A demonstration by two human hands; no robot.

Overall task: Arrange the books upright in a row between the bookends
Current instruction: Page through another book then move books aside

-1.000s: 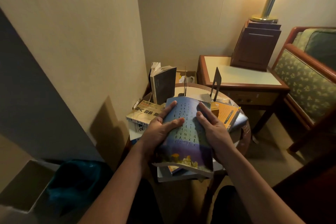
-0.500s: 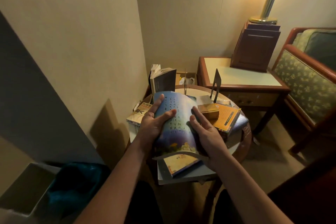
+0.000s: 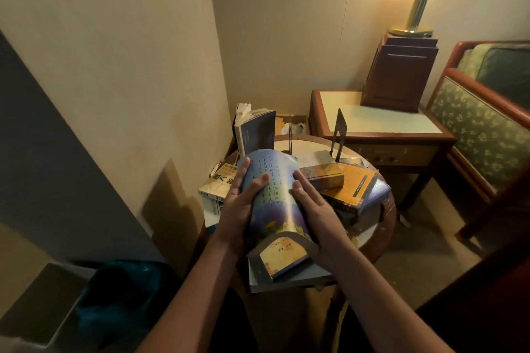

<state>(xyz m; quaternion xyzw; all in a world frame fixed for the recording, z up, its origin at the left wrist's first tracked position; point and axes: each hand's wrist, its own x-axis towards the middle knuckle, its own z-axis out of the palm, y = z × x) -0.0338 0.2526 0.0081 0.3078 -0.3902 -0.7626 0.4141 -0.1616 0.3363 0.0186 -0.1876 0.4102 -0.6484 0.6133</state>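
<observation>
Bowing blue book [image 3: 272,195], columned script

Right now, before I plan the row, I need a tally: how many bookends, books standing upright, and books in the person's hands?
bookends: 2
upright dark book: 1
held blue book: 1
Total: 4

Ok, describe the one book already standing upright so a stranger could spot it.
Start at the round table in the corner. At its far left edge, nearest the wall, stands the dark-covered book. It alone is upright, pages fanned open on top; the other books lie flat.
</observation>
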